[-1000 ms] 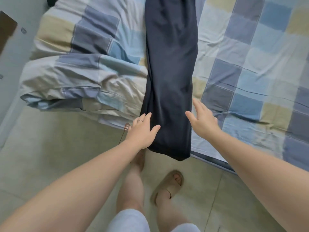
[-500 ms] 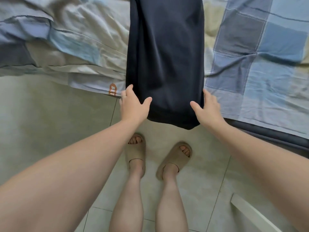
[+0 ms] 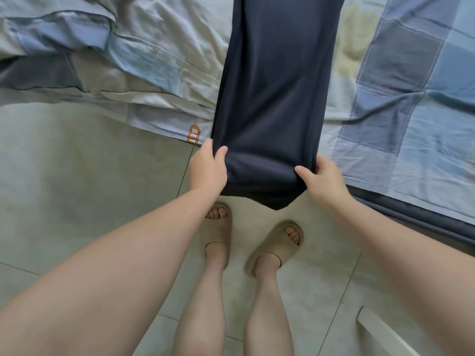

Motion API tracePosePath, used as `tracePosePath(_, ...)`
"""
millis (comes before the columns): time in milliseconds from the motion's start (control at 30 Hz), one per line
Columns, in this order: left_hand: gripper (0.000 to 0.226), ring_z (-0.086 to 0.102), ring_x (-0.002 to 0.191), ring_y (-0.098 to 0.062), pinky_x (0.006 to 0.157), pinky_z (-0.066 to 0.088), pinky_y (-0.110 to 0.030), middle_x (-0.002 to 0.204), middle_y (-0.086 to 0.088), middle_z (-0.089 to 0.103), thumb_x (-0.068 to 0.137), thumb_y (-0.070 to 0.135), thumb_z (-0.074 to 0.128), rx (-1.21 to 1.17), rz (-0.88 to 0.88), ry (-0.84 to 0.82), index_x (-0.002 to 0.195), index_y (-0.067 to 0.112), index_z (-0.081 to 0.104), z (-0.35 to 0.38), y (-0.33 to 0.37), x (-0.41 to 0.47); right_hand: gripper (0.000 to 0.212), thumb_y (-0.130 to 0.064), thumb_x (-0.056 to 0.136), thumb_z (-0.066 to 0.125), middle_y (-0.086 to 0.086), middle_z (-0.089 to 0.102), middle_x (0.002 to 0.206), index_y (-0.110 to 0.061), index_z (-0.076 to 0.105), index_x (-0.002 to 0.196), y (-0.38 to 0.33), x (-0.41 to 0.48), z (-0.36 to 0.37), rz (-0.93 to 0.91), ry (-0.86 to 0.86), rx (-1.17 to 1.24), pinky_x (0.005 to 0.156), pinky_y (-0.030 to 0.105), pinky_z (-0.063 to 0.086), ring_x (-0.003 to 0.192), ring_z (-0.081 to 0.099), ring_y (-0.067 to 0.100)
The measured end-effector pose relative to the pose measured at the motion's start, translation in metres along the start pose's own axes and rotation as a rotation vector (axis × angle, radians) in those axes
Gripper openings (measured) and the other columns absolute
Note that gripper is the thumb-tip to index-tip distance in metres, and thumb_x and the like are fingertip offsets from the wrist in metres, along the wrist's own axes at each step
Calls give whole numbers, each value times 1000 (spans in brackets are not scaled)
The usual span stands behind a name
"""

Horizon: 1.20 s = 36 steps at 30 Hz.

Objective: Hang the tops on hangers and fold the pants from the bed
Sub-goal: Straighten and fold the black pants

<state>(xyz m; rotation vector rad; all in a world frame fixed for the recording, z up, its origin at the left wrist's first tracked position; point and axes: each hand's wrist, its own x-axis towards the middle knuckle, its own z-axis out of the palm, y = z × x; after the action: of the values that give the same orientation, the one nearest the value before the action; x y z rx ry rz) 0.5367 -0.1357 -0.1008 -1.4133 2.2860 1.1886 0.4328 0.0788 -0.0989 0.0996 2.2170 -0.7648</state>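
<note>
Pants: a long dark navy pair of fabric pants (image 3: 272, 98) is laid lengthwise from 12 o'clock towards the middle of the view, across the bed and over its edge; the lower end hangs off the mattress above the floor.
Left hand (image 3: 207, 170): the pants' 9 o'clock edge near the hanging end is pinched, thumb on top of the cloth, the other fingers hidden beneath it.
Right hand (image 3: 321, 178): the 3 o'clock edge is gripped at the same height, thumb pressed on top and fingers curled round the border.
Bed: a blue, grey and beige checked cotton bedspread (image 3: 411, 98) is spread at 2 o'clock; a rumpled quilt of the same check (image 3: 115, 60) is bunched at 10 o'clock, an orange fabric label (image 3: 193, 134) seen at its hem, just beside the left hand.
Floor: pale glossy tiles (image 3: 77, 163) are seen from 9 to 6 o'clock.
Feet: tan foam slide sandals (image 3: 277, 242) are worn, at 6 o'clock below the hanging end.
Corner: a white flat-edged object (image 3: 380, 332) is seen at 5 o'clock; what it is cannot be told.
</note>
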Motion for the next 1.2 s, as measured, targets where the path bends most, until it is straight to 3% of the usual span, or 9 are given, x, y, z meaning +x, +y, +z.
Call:
tracePosePath(133, 21, 43, 119, -33, 95, 32, -31, 137, -8, 47, 102, 28, 53, 65, 57, 74, 98, 8, 56, 0, -4, 12, 23, -29, 90, 67, 10, 53, 117, -10, 60, 99, -8, 6, 10, 2, 99, -69, 90, 42, 47, 110, 51, 27)
tracePosePath(200, 21, 43, 120, -30, 100, 32, -33, 138, -6, 49, 102, 28, 53, 48, 79, 84, 105, 9, 59, 3, -5, 16, 29, -29, 86, 72, 7, 61, 107, -13, 53, 102, -11, 7, 12, 34, 116, 64, 81, 38, 52, 100, 61, 24)
tracePosePath(367, 30, 52, 112, -35, 99, 32, -43, 112, -8, 65, 104, 38, 44, 50, 5, -12, 114, 10, 51, 3, -7, 9, 54, -30, 79, 80, -14, 63, 107, -25, 42, 117, -7, 5, 15, 106, 68, 343, 71, 21, 48, 93, 63, -1)
tracePosePath(467, 39, 57, 106, -39, 101, 39, -48, 109, -10, 67, 101, 48, 47, 8, -32, -51, 111, 11, 45, -1, -8, -5, 50, -29, 78, 82, -14, 70, 108, -21, 60, 122, 3, -2, 18, 136, -21, 378, 73, 20, 51, 94, 68, 0)
tracePosePath(633, 55, 61, 110, -30, 92, 51, -43, 121, -3, 66, 84, 57, 69, 72, -73, -289, 120, 19, 52, -18, -16, -28, 41, -28, 74, 87, -3, 75, 108, -18, 71, 111, 19, -32, 16, 295, -155, 404, 91, 34, 55, 101, 70, 16)
tracePosePath(833, 35, 66, 102, -26, 86, 53, -35, 113, -3, 71, 91, 34, 67, -112, -279, -499, 119, 13, 65, -41, -20, -78, 23, -36, 79, 81, -6, 75, 90, -20, 71, 93, 16, -109, 17, 431, -124, 358, 76, 34, 58, 89, 70, 19)
tracePosePath(933, 32, 67, 102, -24, 86, 53, -34, 112, 0, 71, 95, 34, 63, -195, -313, -524, 120, 16, 65, -61, -8, -105, 16, -35, 83, 77, -7, 75, 92, -24, 69, 91, 2, -147, 9, 466, -82, 457, 83, 38, 58, 93, 70, 20)
tracePosePath(1067, 26, 65, 102, -24, 95, 51, -36, 111, 1, 69, 99, 33, 56, -172, -281, -550, 117, 18, 65, -103, 8, -137, 9, -29, 89, 72, -7, 74, 102, -28, 65, 95, -33, -194, -12, 455, -37, 583, 80, 33, 56, 98, 70, 18)
tracePosePath(1200, 23, 62, 100, -23, 88, 48, -32, 112, -1, 67, 101, 33, 53, -193, -267, -502, 116, 19, 63, -157, 26, -165, 12, -30, 94, 67, -7, 72, 105, -28, 64, 105, -76, -245, -39, 451, -5, 679, 55, 24, 55, 92, 69, 15)
